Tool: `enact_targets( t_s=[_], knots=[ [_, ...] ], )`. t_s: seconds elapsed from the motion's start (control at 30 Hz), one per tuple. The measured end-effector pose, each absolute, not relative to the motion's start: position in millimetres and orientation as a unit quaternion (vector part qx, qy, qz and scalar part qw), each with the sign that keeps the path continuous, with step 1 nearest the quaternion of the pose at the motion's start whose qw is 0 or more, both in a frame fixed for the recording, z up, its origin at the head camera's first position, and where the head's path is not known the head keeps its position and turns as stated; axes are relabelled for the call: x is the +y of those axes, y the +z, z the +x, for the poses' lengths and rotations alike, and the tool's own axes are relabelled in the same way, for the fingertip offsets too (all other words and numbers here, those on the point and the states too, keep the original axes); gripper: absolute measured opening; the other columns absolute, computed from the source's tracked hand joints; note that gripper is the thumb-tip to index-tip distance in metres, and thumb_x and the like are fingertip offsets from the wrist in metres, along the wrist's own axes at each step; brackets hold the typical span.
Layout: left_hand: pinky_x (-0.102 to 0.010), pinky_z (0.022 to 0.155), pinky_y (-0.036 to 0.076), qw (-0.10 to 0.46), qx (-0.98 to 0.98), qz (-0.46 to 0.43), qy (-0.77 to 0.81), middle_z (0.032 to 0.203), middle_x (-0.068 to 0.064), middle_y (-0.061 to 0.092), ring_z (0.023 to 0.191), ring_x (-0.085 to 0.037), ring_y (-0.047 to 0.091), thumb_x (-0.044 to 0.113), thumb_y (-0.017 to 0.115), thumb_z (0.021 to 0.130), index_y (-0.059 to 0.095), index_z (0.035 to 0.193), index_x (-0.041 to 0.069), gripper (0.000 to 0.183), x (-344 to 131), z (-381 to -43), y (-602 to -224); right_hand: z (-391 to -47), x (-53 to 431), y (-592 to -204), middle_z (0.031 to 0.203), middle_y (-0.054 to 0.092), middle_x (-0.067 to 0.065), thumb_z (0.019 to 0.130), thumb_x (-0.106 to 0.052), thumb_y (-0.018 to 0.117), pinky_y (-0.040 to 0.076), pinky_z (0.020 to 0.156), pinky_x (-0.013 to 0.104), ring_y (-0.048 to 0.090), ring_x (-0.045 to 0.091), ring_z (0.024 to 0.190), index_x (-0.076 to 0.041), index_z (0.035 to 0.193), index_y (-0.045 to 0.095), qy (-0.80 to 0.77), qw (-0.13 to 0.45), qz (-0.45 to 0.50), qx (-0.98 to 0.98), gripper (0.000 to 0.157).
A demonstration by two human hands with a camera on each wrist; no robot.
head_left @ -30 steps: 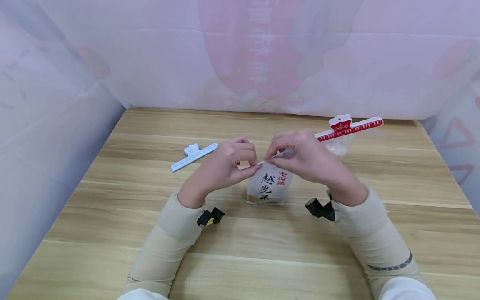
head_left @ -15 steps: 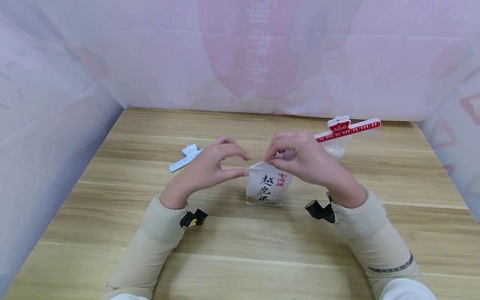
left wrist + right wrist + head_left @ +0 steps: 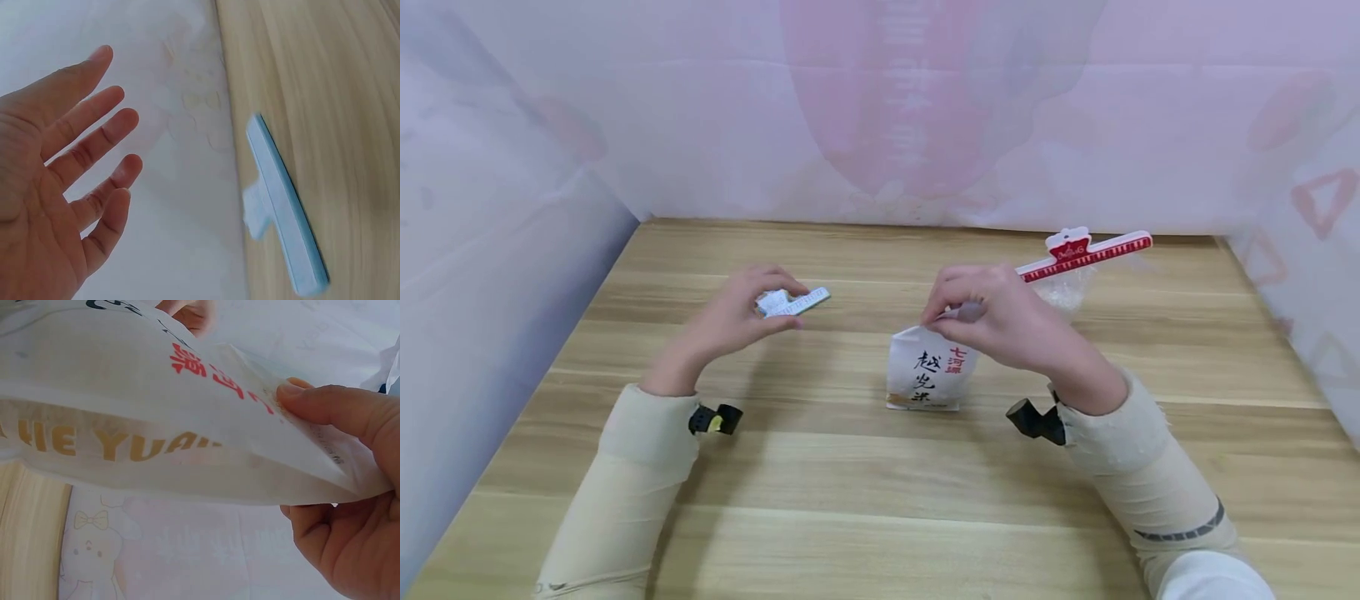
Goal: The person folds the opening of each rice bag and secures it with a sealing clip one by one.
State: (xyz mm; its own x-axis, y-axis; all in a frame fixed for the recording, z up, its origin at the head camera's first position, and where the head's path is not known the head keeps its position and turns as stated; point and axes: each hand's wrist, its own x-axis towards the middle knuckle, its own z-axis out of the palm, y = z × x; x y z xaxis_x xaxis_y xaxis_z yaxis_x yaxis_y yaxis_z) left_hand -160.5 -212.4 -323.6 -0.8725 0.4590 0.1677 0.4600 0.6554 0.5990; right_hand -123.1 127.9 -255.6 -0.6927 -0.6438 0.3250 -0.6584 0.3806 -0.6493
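Observation:
A small white rice bag [image 3: 917,375] with black and red characters stands upright on the table. My right hand [image 3: 1000,312] pinches its top edge between thumb and fingers; the right wrist view shows the thumb on the bag's face and gold letters along its side. Off to the left, my left hand [image 3: 733,312] hovers by a light blue sealing clip [image 3: 811,301], part of which it hides in the head view. In the left wrist view the fingers [image 3: 94,144] are spread and apart from the blue clip [image 3: 284,206], which lies on the wood.
Behind my right hand, a red and white sealing clip [image 3: 1090,252] sits on a clear plastic bag [image 3: 1063,292] with pale contents. The wooden table [image 3: 850,517] is bounded by a printed white sheet [image 3: 715,125] at the back and sides.
My left hand has let go of the bag's top left corner and moved left to the blue clip. My right hand keeps its pinch on the bag.

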Motion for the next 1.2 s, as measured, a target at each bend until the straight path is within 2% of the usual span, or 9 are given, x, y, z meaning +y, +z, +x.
enact_targets(
  t_s=[0.07,0.17,0.4,0.57,0.87,1.2],
  knots=[
    [-0.053,0.091,0.046,-0.005,-0.914,-0.241,-0.325,0.119,-0.014,0.065,0.113,-0.035,0.055,0.013,0.079,0.085,0.069,0.117,0.005,0.034,-222,-167,-325,-123,129,-256,0.086,0.069,-0.001,0.084,0.005,0.073,0.054,0.071,0.023,0.061,0.01,0.08,-0.009,0.081,0.075,0.399,0.007,0.392,-0.829,0.014],
    [-0.056,0.098,0.042,-0.013,-0.918,-0.225,-0.326,0.119,-0.016,0.065,0.115,-0.037,0.054,0.01,0.077,0.086,0.068,0.118,0.003,0.034,-233,-175,-328,-123,128,-255,0.085,0.069,-0.001,0.084,0.005,0.072,0.054,0.071,0.023,0.062,0.009,0.08,-0.009,0.081,0.075,0.402,0.006,0.395,-0.826,0.015],
    [-0.057,0.095,0.042,-0.024,-0.933,-0.183,-0.308,0.123,-0.018,0.063,0.115,-0.041,0.051,0.01,0.075,0.088,0.066,0.121,0.001,0.036,-252,-195,-338,-123,128,-255,0.085,0.069,-0.002,0.084,0.006,0.073,0.053,0.07,0.023,0.061,0.009,0.079,-0.009,0.08,0.074,0.401,0.012,0.398,-0.825,0.015],
    [-0.058,0.098,0.041,-0.031,-0.942,-0.163,-0.291,0.128,-0.018,0.06,0.118,-0.041,0.05,0.012,0.075,0.088,0.065,0.124,0.001,0.039,-266,-208,-349,-123,128,-255,0.085,0.069,-0.002,0.084,0.006,0.072,0.053,0.071,0.024,0.061,0.009,0.079,-0.008,0.081,0.074,0.403,0.009,0.4,-0.823,0.014],
    [-0.05,0.089,0.043,-0.086,-0.953,-0.133,-0.258,0.126,-0.019,0.06,0.111,-0.037,0.049,0.017,0.075,0.089,0.065,0.125,0.004,0.04,-272,-222,-361,-123,128,-255,0.085,0.069,-0.001,0.084,0.005,0.072,0.053,0.071,0.024,0.061,0.009,0.079,-0.008,0.081,0.075,0.405,0.005,0.393,-0.826,0.014],
    [-0.04,0.084,0.039,-0.109,-0.946,-0.129,-0.275,0.121,-0.018,0.057,0.105,-0.033,0.048,0.016,0.073,0.09,0.066,0.11,0.002,0.026,-270,-224,-368,-122,128,-254,0.085,0.068,-0.002,0.084,0.005,0.072,0.054,0.072,0.024,0.061,0.009,0.079,-0.008,0.081,0.075,0.407,0.0,0.388,-0.827,0.014]
  ],
)
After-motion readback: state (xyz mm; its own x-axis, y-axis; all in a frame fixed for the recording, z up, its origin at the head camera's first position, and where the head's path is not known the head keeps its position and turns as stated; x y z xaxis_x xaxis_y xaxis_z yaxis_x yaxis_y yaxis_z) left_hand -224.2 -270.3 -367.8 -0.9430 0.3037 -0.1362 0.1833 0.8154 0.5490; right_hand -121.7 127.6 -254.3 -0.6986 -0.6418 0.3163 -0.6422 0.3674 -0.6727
